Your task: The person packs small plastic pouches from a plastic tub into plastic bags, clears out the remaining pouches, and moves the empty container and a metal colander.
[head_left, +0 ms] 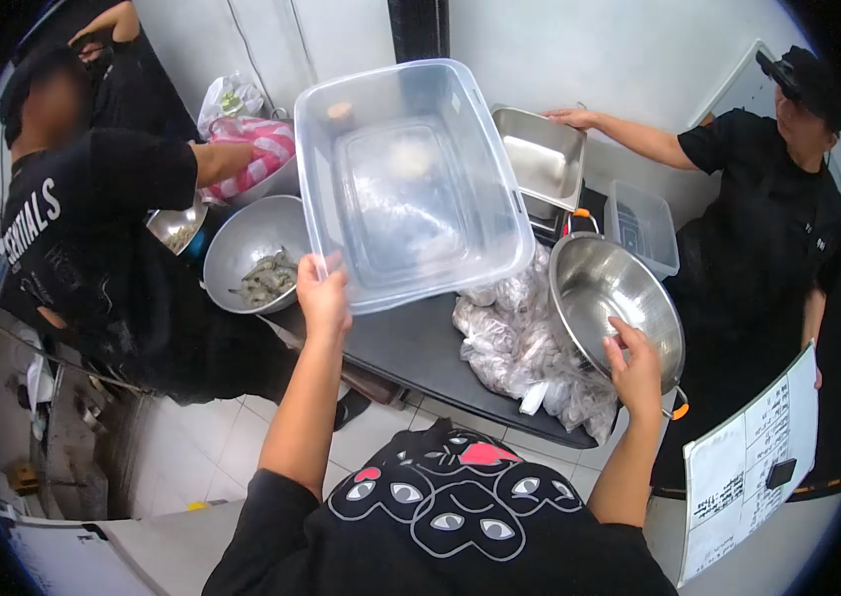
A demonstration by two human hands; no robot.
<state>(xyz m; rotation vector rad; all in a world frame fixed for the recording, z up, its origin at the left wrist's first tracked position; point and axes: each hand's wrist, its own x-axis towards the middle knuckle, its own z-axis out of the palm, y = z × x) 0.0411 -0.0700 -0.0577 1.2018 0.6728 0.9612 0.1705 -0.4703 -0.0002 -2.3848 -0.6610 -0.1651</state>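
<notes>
My left hand (325,298) is closed on the near left edge of a large clear plastic tub (418,199), which is raised and tilted above the dark table. Nothing shows inside it except reflections. My right hand (633,368) is open, fingers apart and partly bent, in front of a steel pot (604,288) with orange-trimmed handles. Whether the fingers touch the pot, I cannot tell. Beside the pot lie several knotted clear plastic bags (510,333) with greyish contents. Left of the tub, a steel bowl (227,253) holds shrimp (269,280).
On the left, a person (112,219) reaches into a red-and-white checked bag (253,149). At right, another person (768,189) touches a steel pan (539,154) and holds a written whiteboard (738,447). A clear container (644,228) stands behind the pot. The dark table (400,348) has a curved edge.
</notes>
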